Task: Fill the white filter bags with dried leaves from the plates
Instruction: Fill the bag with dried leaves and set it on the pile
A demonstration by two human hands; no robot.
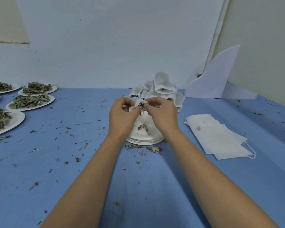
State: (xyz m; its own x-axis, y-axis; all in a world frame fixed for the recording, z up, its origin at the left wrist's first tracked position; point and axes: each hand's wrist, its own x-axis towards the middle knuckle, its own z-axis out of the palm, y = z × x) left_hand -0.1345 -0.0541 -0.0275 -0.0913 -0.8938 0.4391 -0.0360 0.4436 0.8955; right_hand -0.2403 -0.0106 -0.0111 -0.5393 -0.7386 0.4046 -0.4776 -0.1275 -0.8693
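Observation:
Both hands hold one white filter bag (136, 103) above a stack of white plates (145, 139) in the middle of the blue table. My left hand (122, 114) pinches the bag's left side and my right hand (161, 114) pinches its mouth, where dark dried leaves show. A few leaf bits (143, 127) lie on the top plate. Behind the hands stands a heap of filled filter bags (161, 89). A flat pile of empty filter bags (219, 137) lies to the right.
Several plates heaped with dried leaves (30, 101) sit at the far left. Leaf crumbs are scattered over the blue table (72, 162). A white folded card (220, 79) stands at the back right against the wall.

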